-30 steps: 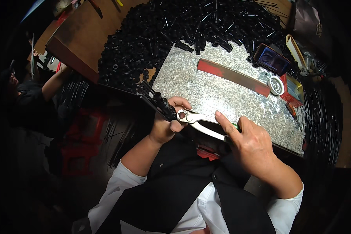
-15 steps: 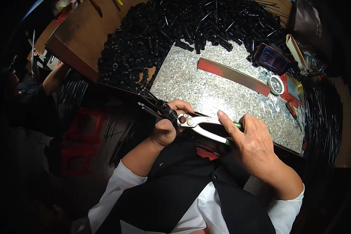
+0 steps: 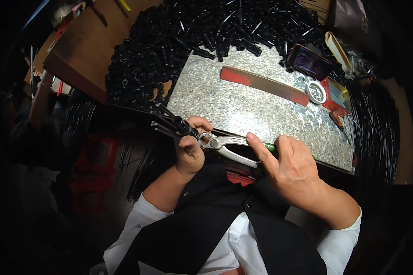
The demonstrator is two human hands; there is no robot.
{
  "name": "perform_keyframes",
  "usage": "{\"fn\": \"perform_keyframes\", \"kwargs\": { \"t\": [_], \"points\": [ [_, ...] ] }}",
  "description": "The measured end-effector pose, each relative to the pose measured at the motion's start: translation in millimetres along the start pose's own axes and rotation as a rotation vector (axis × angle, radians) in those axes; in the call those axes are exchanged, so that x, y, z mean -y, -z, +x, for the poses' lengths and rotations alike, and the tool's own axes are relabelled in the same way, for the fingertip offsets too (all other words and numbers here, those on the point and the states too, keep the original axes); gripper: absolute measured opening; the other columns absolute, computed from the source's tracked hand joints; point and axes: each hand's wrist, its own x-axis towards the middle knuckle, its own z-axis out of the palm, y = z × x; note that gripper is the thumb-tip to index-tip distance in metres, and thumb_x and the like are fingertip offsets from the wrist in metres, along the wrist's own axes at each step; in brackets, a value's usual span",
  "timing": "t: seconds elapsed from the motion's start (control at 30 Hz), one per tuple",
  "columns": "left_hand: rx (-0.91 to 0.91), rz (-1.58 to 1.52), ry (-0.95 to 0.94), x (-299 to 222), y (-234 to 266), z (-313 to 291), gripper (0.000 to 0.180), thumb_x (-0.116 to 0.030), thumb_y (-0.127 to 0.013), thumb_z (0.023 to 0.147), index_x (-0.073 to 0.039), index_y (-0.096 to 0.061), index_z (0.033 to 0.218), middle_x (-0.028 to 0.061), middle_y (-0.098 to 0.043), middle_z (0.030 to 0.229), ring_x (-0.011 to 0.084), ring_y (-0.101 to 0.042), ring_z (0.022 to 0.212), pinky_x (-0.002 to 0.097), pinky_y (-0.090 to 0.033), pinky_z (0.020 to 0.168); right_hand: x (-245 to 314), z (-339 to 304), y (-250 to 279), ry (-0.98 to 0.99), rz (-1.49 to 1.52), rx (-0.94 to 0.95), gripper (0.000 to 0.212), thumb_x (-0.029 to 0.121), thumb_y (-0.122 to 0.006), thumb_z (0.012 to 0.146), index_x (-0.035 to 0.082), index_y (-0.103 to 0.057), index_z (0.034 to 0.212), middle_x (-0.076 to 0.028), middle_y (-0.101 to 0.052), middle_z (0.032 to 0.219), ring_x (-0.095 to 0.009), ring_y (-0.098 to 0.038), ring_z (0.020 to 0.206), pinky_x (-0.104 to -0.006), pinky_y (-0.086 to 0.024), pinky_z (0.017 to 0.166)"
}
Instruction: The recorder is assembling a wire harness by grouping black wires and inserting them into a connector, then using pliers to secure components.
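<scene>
My left hand (image 3: 191, 153) is wrapped around a black tubular part (image 3: 186, 128) with several thin rods (image 3: 164, 120) sticking out to the upper left. My right hand (image 3: 292, 167) grips a pair of end-cutting pincers (image 3: 231, 143) by their green-sleeved handles, thumb laid along the upper one. The pincers' jaws sit at the near end of the black part, beside my left fingers. Exactly what lies between the jaws is too small to make out. Both hands are at the near edge of a speckled stone slab (image 3: 195, 96).
A large heap of black tubular parts (image 3: 170, 46) covers the far side. On the slab lie a red-brown bar (image 3: 264, 85), a white cup (image 3: 316, 92), a red box (image 3: 336, 106), a screwdriver (image 3: 336, 120) and a phone (image 3: 309, 62). Thin rods (image 3: 376, 128) bundle at right; a co-worker's arm (image 3: 40, 98) shows at left.
The slab and its things have shifted slightly left in view. The pincers' handles look a little closer together, still at the black part. The co-worker's arm has moved left.
</scene>
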Motion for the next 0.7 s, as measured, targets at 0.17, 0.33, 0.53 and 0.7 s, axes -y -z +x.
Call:
{"fn": "perform_keyframes", "kwargs": {
  "t": [0.17, 0.33, 0.53, 0.7],
  "points": [
    [-0.011, 0.042, -0.002, 5, -3, -2, 0.084, -0.078, -0.028, 0.075, 0.001, -0.050, 0.090, -0.0006, -0.047, 0.079, 0.0033, -0.041, 0.064, 0.0180, -0.035, 0.058, 1, -4, 5, -0.010, -0.052, 0.019, 0.065, 0.008, -0.059, 0.072, 0.008, -0.046, 0.136, -0.009, -0.039, 0.074, -0.023, -0.045, 0.065, -0.0338, -0.039, 0.058],
    [-0.018, 0.211, -0.110, 15, 0, -3, 0.085, -0.079, -0.019, 0.076, 0.001, -0.041, 0.096, 0.0014, -0.048, 0.065, 0.0073, -0.043, 0.058, 0.0196, -0.036, 0.057, 0, -10, -6, -0.020, 0.064, 0.011, 0.066, 0.007, -0.061, 0.073, 0.009, -0.045, 0.136, -0.009, -0.041, 0.074, -0.025, -0.048, 0.066, -0.0357, -0.041, 0.057],
    [0.009, 0.000, -0.193, -5, -14, -1, 0.085, -0.065, -0.069, 0.064, 0.001, -0.034, 0.104, -0.0028, -0.045, 0.067, 0.0042, -0.041, 0.059, 0.0182, -0.034, 0.054, -4, -11, -9, -0.082, 0.237, 0.044, 0.074, 0.003, -0.067, 0.067, 0.013, -0.045, 0.136, -0.012, -0.043, 0.077, -0.026, -0.050, 0.066, -0.0368, -0.042, 0.057],
    [0.065, -0.004, -0.114, 1, -3, 3, 0.090, -0.053, -0.082, 0.050, 0.001, -0.036, 0.105, -0.0039, -0.045, 0.070, 0.0041, -0.043, 0.061, 0.0175, -0.036, 0.057, -9, -8, -8, -0.070, 0.261, 0.003, 0.075, 0.003, -0.068, 0.066, 0.013, -0.044, 0.136, -0.011, -0.042, 0.077, -0.026, -0.048, 0.066, -0.0365, -0.041, 0.059]
  ]
}}
